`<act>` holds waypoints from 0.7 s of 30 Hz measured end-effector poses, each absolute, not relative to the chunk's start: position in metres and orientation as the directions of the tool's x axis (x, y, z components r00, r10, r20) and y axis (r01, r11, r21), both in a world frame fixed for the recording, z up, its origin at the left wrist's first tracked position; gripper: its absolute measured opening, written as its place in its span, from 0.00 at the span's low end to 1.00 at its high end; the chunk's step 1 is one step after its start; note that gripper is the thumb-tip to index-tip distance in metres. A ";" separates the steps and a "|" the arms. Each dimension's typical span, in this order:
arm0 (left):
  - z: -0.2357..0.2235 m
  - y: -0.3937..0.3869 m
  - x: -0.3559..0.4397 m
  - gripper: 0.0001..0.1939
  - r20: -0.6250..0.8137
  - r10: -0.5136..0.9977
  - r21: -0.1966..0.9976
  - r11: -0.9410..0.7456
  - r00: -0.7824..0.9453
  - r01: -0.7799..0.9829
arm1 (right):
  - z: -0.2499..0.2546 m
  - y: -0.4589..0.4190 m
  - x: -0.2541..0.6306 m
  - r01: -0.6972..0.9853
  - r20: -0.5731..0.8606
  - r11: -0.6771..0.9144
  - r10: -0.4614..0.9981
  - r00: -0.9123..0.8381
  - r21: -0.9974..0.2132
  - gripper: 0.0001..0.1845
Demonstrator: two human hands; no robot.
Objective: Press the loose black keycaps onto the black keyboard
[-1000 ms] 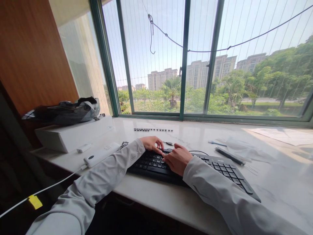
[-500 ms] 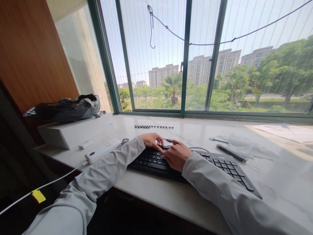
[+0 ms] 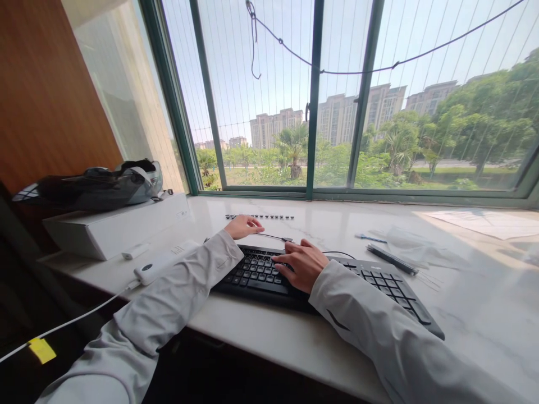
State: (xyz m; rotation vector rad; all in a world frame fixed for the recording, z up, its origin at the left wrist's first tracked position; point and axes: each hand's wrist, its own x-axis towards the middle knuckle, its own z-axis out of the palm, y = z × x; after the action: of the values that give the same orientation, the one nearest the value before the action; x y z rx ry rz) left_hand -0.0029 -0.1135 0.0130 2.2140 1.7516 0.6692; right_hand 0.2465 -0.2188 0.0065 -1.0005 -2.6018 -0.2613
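Note:
A black keyboard (image 3: 263, 278) lies on the marble-patterned ledge, with several sockets bare of keycaps at its right part. Just beyond its far left edge, my left hand (image 3: 242, 226) hovers near a row of small black keycaps (image 3: 273, 217). Its fingers are bent and close together; whatever may be between them is too small to make out. My right hand (image 3: 305, 264) rests over the middle of the keyboard, index finger and thumb stretched apart onto the keys. A cable with a plug (image 3: 287, 239) lies behind the keyboard between both hands.
To the left are a white power strip (image 3: 151, 271), a small white adapter (image 3: 135, 251) and a white box (image 3: 113, 230) with a dark bag (image 3: 105, 188) on top. At right lie a black bundle (image 3: 391, 259), a blue-tipped tool (image 3: 370, 238), clear plastic (image 3: 410, 244) and paper (image 3: 484, 223).
My left hand has lifted off the keyboard and moved away and left, toward the keycap row. My right hand stays over the keys, its index finger now stretched out. The view has shifted slightly.

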 end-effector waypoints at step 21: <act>0.010 -0.100 -0.039 0.38 -0.129 0.991 0.232 -0.013 0.044 0.973 | 0.001 -0.235 0.249 0.556 0.288 0.831 0.536 -0.794 -0.013 0.51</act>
State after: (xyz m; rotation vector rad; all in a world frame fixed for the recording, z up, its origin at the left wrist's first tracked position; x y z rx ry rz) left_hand -0.0393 -0.0996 0.0101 2.0658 2.0073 0.1006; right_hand 0.2488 -0.2352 0.0012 -0.8328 -2.7321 -0.1040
